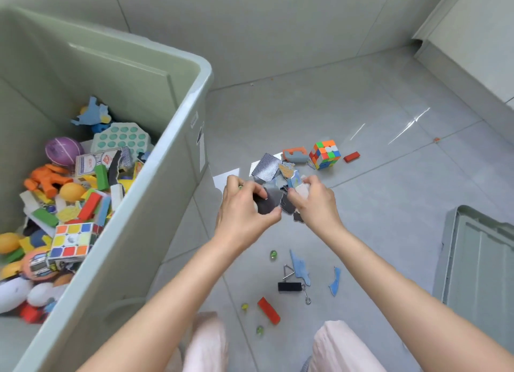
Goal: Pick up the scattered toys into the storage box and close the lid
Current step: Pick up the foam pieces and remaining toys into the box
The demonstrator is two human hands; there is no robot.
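Grey tiled floor (389, 107) with pale grout lines, meeting a light wall (250, 18) at the far edge. Large pale green storage box (155, 204), lid off, filling the left of the view; it holds many toys already, among them a purple ball (64, 150), an orange figure (46, 179), a boxed cube puzzle (73, 239) and coloured blocks. The lid (484, 263), the same green, lies flat on the floor at the right edge, well apart from the box. Between box and lid, both arms reach forward over a heap of flat puzzle pieces and cards (274, 174) on the floor. Left hand (246, 207): grip clenched round dark grey pieces, thumb and fingers curled over them. Right hand (314, 202): grip pinching pale and blue pieces at the heap's near edge. The hands cover the near half of the heap. Beyond it, a colourful twist cube (325, 154) stands just beside an orange-and-grey piece (295, 155), with a small red block (351, 156) to its right. Nearer the person's knees lie a second red block (268, 310), a black binder clip (289, 286) touching a metal wire puzzle (289, 271), two blue foam pieces (300, 267) (335, 281), and three glass marbles (273, 254) (244, 306) (259, 330).
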